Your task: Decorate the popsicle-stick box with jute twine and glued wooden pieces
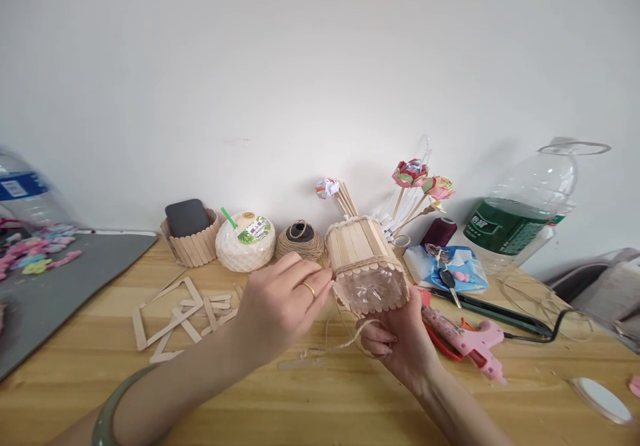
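A holder made of popsicle sticks around a clear plastic bottle bottom (365,263) is tilted toward me above the wooden table. My right hand (400,339) grips it from below, and a loose loop of jute twine (350,336) hangs by those fingers. My left hand (280,306), with a ring on one finger and a green bangle on the wrist, pinches the twine against the holder's left edge, where a twine band wraps the sticks.
A ball of jute twine (300,241), a coconut (246,241), a stick-built box with a phone (190,236), loose stick frames (173,316), paper flowers (423,183), a pink glue gun (470,343), scissors, a large plastic bottle (525,213) and a grey mat (55,279) surround the hands.
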`<state>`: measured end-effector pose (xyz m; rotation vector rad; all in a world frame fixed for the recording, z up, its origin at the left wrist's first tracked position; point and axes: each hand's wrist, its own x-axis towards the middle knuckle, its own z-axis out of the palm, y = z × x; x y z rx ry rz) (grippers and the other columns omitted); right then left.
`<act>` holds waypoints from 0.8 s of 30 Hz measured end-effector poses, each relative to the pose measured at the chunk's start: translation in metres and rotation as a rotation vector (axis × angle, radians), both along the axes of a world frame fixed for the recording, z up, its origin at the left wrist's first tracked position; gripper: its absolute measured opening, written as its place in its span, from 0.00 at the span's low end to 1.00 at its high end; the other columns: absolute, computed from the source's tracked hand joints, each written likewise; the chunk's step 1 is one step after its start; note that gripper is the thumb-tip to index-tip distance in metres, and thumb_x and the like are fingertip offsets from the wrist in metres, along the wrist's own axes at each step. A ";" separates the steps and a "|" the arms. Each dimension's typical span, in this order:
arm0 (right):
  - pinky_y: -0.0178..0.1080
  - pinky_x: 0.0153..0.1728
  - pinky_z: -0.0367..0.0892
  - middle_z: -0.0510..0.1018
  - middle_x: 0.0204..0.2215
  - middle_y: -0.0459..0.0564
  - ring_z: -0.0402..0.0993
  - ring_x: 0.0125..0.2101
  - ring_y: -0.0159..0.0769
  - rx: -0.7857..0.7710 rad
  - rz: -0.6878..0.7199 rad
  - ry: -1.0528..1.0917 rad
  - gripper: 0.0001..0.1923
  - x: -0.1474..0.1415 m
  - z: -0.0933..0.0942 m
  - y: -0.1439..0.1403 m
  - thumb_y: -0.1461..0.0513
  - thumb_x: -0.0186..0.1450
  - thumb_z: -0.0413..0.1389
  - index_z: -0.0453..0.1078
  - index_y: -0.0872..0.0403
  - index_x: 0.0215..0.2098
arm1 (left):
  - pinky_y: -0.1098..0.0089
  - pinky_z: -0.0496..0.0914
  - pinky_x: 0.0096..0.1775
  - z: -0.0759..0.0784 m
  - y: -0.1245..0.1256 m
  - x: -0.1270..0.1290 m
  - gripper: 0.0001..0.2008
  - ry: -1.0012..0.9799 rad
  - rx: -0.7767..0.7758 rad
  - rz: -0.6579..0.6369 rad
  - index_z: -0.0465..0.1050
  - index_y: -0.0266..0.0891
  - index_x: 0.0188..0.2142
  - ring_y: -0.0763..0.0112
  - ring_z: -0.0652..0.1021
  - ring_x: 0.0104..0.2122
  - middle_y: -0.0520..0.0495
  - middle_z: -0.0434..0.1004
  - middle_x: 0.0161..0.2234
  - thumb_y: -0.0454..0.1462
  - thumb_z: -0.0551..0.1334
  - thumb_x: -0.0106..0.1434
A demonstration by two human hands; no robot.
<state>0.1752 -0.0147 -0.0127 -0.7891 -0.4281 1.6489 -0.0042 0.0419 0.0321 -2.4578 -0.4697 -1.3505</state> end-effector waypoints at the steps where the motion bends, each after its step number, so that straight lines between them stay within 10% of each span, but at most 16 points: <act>1: 0.25 0.13 0.34 0.60 0.14 0.36 0.33 0.13 0.18 0.008 -0.014 -0.024 0.23 -0.001 0.001 0.000 0.42 0.52 0.53 0.61 0.53 0.28 | 0.71 0.70 0.28 0.001 0.000 -0.001 0.06 0.029 0.009 0.016 0.72 0.32 0.34 0.70 0.73 0.27 0.46 0.77 0.26 0.28 0.57 0.59; 9: 0.25 0.13 0.32 0.57 0.14 0.34 0.35 0.12 0.18 -0.027 -0.084 -0.133 0.22 -0.007 -0.001 0.001 0.44 0.50 0.53 0.54 0.52 0.24 | 0.69 0.68 0.28 0.004 0.003 -0.009 0.09 0.339 -0.037 0.146 0.71 0.33 0.29 0.67 0.72 0.29 0.46 0.72 0.26 0.27 0.53 0.61; 24: 0.27 0.14 0.30 0.53 0.13 0.34 0.33 0.13 0.19 0.013 -0.093 -0.179 0.23 -0.010 0.000 -0.002 0.42 0.50 0.53 0.55 0.52 0.24 | 0.71 0.61 0.24 0.002 0.008 -0.005 0.11 0.230 0.014 0.102 0.65 0.36 0.20 0.71 0.66 0.24 0.51 0.65 0.19 0.26 0.54 0.57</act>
